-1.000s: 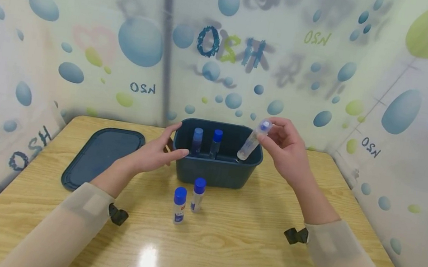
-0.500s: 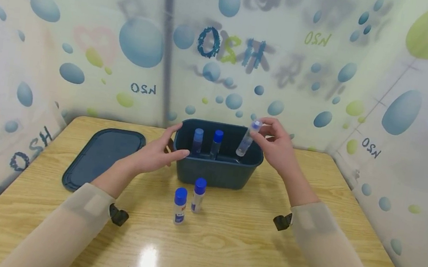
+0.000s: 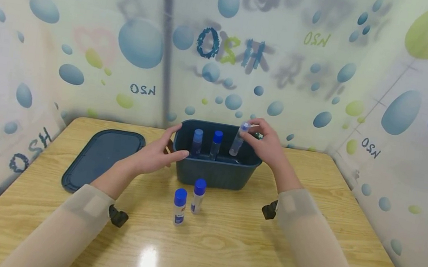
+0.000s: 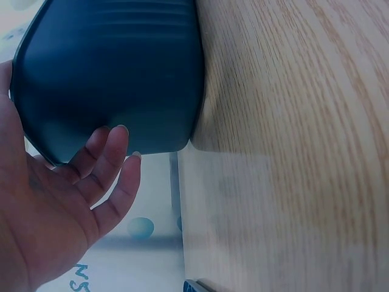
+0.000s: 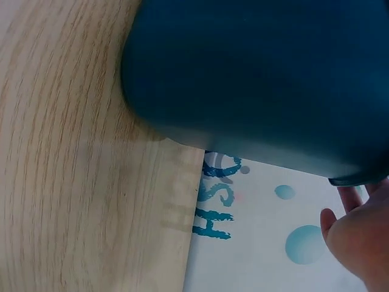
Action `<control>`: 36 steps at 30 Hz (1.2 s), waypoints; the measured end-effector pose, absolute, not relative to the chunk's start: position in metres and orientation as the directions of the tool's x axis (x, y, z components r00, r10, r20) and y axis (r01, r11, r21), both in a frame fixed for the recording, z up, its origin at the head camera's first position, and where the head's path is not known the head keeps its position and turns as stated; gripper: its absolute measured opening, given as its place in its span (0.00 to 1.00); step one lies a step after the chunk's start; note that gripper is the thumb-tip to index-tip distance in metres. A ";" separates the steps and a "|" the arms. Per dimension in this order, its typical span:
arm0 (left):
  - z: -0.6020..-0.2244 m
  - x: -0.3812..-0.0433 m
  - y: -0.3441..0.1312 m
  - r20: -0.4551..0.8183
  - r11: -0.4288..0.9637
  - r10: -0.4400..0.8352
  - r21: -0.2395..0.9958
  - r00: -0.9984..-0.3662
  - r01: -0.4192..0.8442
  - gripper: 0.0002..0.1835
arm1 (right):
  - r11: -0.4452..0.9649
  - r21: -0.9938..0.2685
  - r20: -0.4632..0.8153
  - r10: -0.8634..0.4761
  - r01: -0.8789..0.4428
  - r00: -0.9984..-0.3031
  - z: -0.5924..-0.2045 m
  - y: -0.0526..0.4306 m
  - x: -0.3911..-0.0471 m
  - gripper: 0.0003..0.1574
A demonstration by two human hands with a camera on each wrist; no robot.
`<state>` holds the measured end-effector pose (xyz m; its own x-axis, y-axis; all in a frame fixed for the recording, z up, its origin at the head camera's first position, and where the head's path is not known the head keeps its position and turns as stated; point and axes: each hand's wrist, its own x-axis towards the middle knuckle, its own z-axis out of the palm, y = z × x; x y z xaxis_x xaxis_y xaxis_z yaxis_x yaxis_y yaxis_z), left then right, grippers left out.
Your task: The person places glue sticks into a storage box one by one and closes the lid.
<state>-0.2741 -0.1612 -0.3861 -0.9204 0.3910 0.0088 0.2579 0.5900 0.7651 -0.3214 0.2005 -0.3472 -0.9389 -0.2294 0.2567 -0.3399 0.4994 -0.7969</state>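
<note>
A dark blue plastic bin (image 3: 214,174) stands at the back of the table. My left hand (image 3: 151,156) holds its left end, thumb over the front rim and index finger at the back corner; the left wrist view shows the other fingers bent against or close to the end wall (image 4: 115,79). Over the bin's right half, my right hand (image 3: 265,145) pinches the top of a clear glue bottle (image 3: 235,145), tilted slightly, its lower part inside the bin. Two blue-capped bottles, one lighter-capped (image 3: 197,141) and one darker-capped (image 3: 216,144), stand inside, toward the left and middle.
In front of the bin, two white-labelled glue bottles with blue caps stand upright, a nearer one (image 3: 179,206) and a farther one (image 3: 198,196). The bin's dark lid (image 3: 105,159) lies flat on the table at the left. A patterned curtain (image 3: 221,80) hangs close behind the bin.
My right hand has moved left along the bin with the clear bottle, which now stands more upright. The left hand, the bin and the other bottles have stayed put.
</note>
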 end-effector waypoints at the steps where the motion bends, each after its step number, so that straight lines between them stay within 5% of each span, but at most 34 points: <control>1: -0.386 -0.274 -0.161 0.009 0.591 0.393 0.764 -0.920 0.260 0.55 | 0.503 -0.794 0.256 -0.234 -0.342 -0.938 -0.348 0.200 -0.323 0.23; 36: -0.387 -0.274 -0.161 0.009 0.582 0.397 0.770 -0.918 0.260 0.54 | 0.811 -0.528 0.020 -0.285 -0.253 -0.958 -0.342 0.186 -0.326 0.21</control>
<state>-0.2745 -0.1607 -0.3869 -0.9178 0.3968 0.0093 0.2596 0.5824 0.7704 -0.3257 0.1858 -0.3418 -0.9582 -0.2855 0.0201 -0.2527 0.8109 -0.5277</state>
